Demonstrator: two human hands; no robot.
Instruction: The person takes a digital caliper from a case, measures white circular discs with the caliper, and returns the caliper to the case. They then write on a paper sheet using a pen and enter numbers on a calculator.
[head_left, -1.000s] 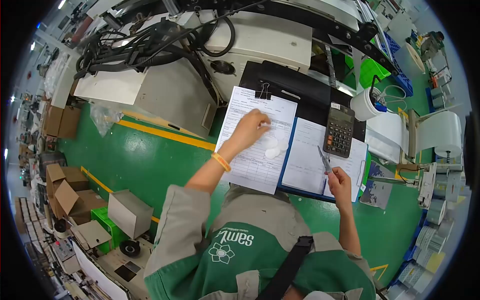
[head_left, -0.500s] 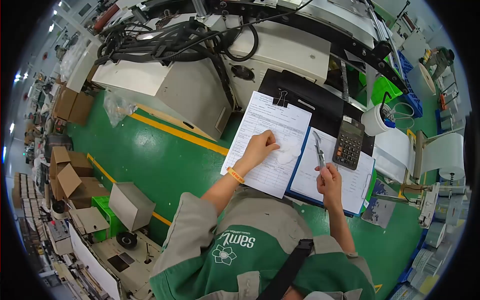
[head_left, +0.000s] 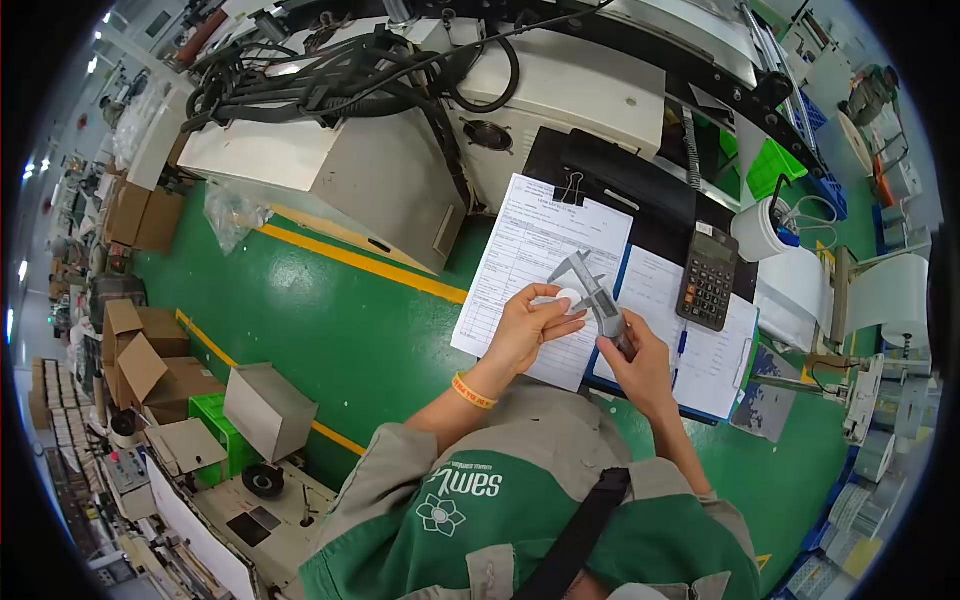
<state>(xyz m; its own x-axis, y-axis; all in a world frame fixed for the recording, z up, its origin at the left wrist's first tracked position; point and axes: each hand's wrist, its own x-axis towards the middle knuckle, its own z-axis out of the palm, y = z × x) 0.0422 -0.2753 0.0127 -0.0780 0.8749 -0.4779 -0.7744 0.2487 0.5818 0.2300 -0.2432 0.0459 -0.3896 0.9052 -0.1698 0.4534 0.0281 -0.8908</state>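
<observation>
My left hand (head_left: 525,328) pinches a small round white disc (head_left: 569,298) between thumb and fingertips. A digital caliper (head_left: 603,305) is gripped in my right hand (head_left: 642,365), its jaws pointing up and left beside the disc. Whether the jaws touch the disc I cannot tell. Under both hands lies a printed form (head_left: 505,270), held at its top by a black binder clip (head_left: 569,190). To the right rests a second clipboard with a written sheet (head_left: 719,365), partly covered by my right hand, and a blue pen (head_left: 682,345) lies on it.
A calculator (head_left: 707,278) sits right of the form, with a white tub (head_left: 757,235) of tools behind it. Grey machine housings (head_left: 390,190) and black cables (head_left: 330,85) stand ahead. Cardboard boxes (head_left: 165,375) are on the green floor at left.
My left hand has lifted a white disc off the form. My right hand has brought the caliper leftward to it and turned its jaws toward the disc. The pen now shows.
</observation>
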